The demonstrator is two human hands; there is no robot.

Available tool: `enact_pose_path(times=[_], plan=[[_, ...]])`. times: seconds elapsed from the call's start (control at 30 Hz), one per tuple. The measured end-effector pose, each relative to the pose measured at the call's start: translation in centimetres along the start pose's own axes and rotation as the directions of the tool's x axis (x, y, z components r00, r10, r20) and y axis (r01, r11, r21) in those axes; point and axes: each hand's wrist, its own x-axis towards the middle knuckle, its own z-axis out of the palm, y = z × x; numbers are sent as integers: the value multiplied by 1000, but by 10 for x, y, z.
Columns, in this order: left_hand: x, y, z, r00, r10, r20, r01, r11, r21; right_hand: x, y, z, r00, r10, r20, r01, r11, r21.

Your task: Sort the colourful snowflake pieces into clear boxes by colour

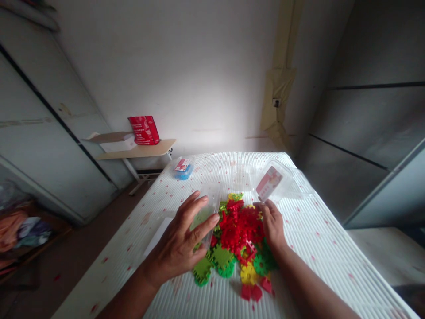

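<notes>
A heap of red, green and yellow plastic interlocking pieces (239, 239) lies on the white ribbed cloth of the table (318, 248). My left hand (182, 243) rests flat, fingers spread, on a clear plastic container (208, 208) at the heap's left side. My right hand (272, 224) lies on the heap's right edge, fingers curled among the red pieces. Whether it grips one is hidden. A clear box with a red-and-white label (272, 180) sits tilted just beyond my right hand.
A small clear tub with blue pieces (182, 169) stands at the table's far left. Beyond it a low wooden side table (139, 150) carries a red packet (144, 130) and a cardboard box. Grey cabinets flank both sides; clutter lies on the floor at left.
</notes>
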Motion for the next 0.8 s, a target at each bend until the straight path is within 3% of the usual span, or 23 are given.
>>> enact_pose_path(times=[0.13, 0.23, 0.4, 0.63, 0.8], plan=[[5, -8, -2, 990, -75, -117, 80, 996, 40, -1, -1, 0, 1000, -15, 10, 15, 1000, -15], [12, -17, 3, 950, -209, -232, 233, 969, 77, -1, -4, 0, 999, -37, 3, 37, 999, -27], [29, -45, 32, 804, -514, -299, 537, 843, -5, 1, -8, -1, 996, -80, -29, 79, 996, -47], [63, -89, 94, 620, -761, -191, 750, 646, -144, 8, -9, -10, 993, -77, -88, 73, 996, -51], [81, -102, 143, 437, -889, -137, 873, 456, -174, 10, -8, -15, 992, -91, -84, 91, 996, -1]])
